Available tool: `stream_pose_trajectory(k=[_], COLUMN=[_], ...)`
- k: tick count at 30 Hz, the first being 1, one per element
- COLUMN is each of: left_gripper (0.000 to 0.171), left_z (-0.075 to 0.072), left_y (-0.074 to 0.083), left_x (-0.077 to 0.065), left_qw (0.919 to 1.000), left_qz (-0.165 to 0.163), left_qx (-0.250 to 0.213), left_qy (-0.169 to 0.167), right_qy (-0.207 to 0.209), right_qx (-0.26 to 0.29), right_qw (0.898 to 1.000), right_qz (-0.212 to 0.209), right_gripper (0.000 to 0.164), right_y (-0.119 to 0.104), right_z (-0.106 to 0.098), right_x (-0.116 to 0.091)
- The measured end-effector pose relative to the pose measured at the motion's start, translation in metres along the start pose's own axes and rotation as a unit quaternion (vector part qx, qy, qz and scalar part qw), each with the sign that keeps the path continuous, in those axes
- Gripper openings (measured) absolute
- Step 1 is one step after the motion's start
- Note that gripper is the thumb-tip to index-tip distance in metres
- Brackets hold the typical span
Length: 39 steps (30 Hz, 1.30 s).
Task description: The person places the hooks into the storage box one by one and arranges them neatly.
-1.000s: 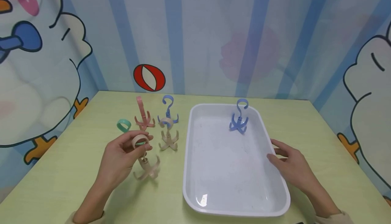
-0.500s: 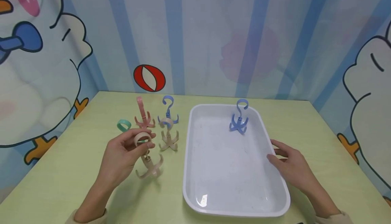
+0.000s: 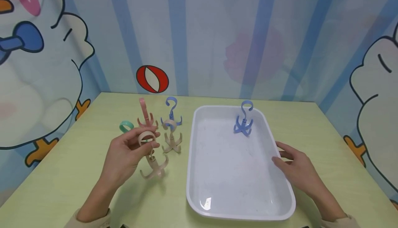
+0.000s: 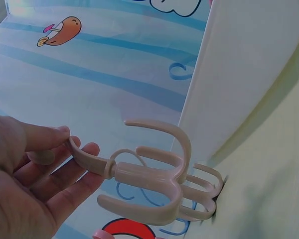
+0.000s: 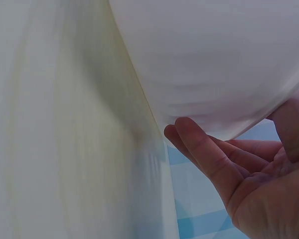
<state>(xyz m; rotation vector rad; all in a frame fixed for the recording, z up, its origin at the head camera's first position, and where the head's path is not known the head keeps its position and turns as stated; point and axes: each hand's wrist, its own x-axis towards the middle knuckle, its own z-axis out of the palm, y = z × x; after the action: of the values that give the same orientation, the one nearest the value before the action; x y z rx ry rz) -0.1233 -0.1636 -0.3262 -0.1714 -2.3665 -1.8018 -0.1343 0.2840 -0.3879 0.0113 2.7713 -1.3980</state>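
My left hand [image 3: 122, 157] pinches a beige rotating hook hanger [image 3: 155, 169] by its curved top, and its prongs hang down over the table. In the left wrist view the thumb and fingers [image 4: 91, 149] meet on the curved end of this hanger [image 4: 147, 177]. My right hand [image 3: 296, 167] grips the right side of a white tray [image 3: 190, 159], thumb at the rim and the other fingers against the outer wall [image 5: 199, 74]. Inside the tray, at its far right, stands a blue hook hanger [image 3: 243, 127].
Beyond my left hand stand a second beige hanger [image 3: 172, 144], a blue hanger [image 3: 171, 112] and a pink hanger [image 3: 145, 119]. A green hanger [image 3: 125, 126] is mostly hidden behind that hand. A printed curtain [image 3: 208, 41] borders the pale table [image 3: 68, 159].
My left hand has shifted slightly away and to the right with the beige hook hanger, which swung a little. The right hand and the tray have stayed put.
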Motion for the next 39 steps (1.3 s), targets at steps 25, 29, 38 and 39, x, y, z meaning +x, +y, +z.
stream_pose_trajectory(k=[25,29,38,39], left_gripper=[0.039,0.043,0.042,0.041], left_z=[0.009,0.013,0.02,0.021], left_y=[0.016,0.017,0.021,0.022], left_x=[0.008,0.01,0.014,0.015], left_qw=[0.9998,0.9996,0.9994,0.9992], left_qz=[0.013,0.016,0.022,0.026], left_qx=[-0.015,-0.019,-0.016,-0.02], left_qy=[-0.009,-0.011,-0.02,-0.022], right_qy=[0.001,0.001,0.001,0.001], right_qx=[0.0,0.003,0.005,0.005], right_qw=[1.0,1.0,1.0,1.0], right_qz=[-0.001,-0.008,-0.007,-0.007], right_gripper=[0.064,0.064,0.064,0.064], right_y=[0.001,0.0,-0.001,-0.001], right_z=[0.0,0.0,0.0,0.0], right_x=[0.001,0.0,-0.001,-0.001])
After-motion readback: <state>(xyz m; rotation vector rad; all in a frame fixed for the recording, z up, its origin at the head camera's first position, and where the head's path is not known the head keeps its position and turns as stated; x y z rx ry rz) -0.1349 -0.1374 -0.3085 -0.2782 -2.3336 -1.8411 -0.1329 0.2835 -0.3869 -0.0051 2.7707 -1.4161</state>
